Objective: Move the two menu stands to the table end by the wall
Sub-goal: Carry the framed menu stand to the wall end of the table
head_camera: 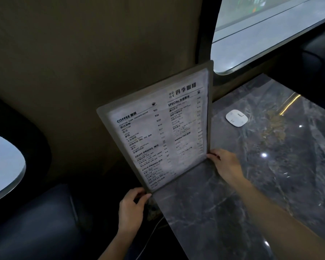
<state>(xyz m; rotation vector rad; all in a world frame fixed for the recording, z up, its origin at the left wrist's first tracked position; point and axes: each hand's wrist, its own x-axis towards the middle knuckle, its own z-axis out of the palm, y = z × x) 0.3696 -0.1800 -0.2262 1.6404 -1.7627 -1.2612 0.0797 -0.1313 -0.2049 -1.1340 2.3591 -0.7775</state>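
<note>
A large flat menu stand [158,128] with a printed coffee menu stands upright along the left edge of the dark marble table [233,203], close to the brown wall. My left hand [131,209] pinches its lower near corner, just off the table's edge. My right hand [225,164] grips its lower far corner, resting on the tabletop. Only one menu stand is in view; a second one cannot be seen.
A small white rounded device [236,118] lies on the table further along. A window [261,29] runs above the far end. A dark upholstered seat [36,222] sits at lower left, with another pale tabletop [4,166] at the left edge.
</note>
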